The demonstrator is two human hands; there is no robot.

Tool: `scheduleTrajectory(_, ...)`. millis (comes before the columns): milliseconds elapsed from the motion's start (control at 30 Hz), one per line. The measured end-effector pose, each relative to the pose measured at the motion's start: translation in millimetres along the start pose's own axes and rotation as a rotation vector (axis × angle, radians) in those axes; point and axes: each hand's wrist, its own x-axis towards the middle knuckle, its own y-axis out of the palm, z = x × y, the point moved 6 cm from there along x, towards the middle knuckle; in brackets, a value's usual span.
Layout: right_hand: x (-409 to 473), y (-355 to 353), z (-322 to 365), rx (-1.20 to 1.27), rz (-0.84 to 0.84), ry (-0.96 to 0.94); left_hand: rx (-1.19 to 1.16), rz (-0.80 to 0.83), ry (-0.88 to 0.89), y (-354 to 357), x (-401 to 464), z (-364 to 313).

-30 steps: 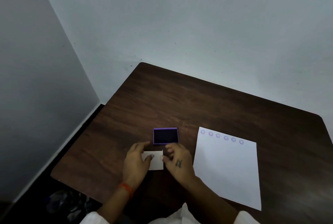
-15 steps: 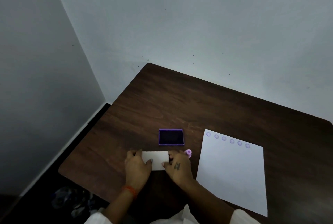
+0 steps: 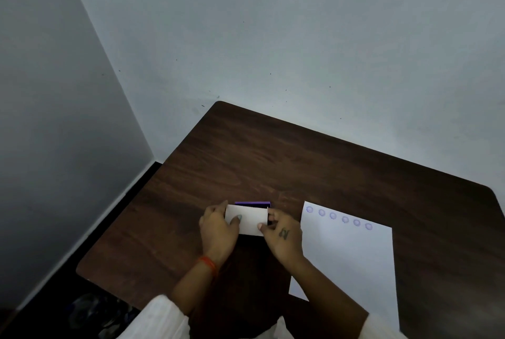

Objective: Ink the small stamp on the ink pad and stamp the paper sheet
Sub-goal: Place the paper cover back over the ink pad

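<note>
A white rectangular lid [image 3: 248, 219] is held between both of my hands, tilted over the purple ink pad [image 3: 252, 203], of which only the far rim shows. My left hand [image 3: 218, 229] grips the lid's left end with the thumb on top. My right hand [image 3: 281, 235] grips its right end. The white paper sheet [image 3: 349, 259] lies to the right, with a row of several round purple stamp marks [image 3: 338, 217] along its top edge. The small stamp is hidden from view.
The dark wooden table [image 3: 300, 164] stands in a corner against pale walls. Its left edge drops to a dark floor with a dim object [image 3: 90, 311] below. White sleeves show at the bottom.
Both hands have carried the white lid away from me and over the ink pad, which is now mostly covered. The small pink stamp seen beside my right hand is no longer visible.
</note>
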Motion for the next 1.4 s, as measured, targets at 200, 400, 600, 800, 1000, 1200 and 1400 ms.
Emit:
scheduleTrajectory(200,15,-9,-2,-0.003,-0.072,0.047,0.0,0.036,-0.03,19,12,-6)
scheduleTrajectory(400,21,-3,-7,-0.037,-0.056,0.064,0.019,0.043,-0.095,33,19,2)
scheduleTrajectory(600,27,3,-13,-0.082,-0.023,0.074,0.037,0.039,-0.114,40,22,6)
scheduleTrajectory(800,32,4,-17,-0.117,-0.02,0.111,0.022,0.035,-0.127,42,24,9)
scheduleTrajectory(1000,35,5,-21,-0.108,-0.02,0.14,0.024,0.017,-0.115,40,25,12)
scheduleTrajectory(1200,39,7,-24,-0.041,-0.002,0.173,0.012,0.016,-0.112,37,29,14)
scheduleTrajectory(1400,41,5,-20,-0.053,0.04,0.142,0.008,0.036,-0.097,36,33,17)
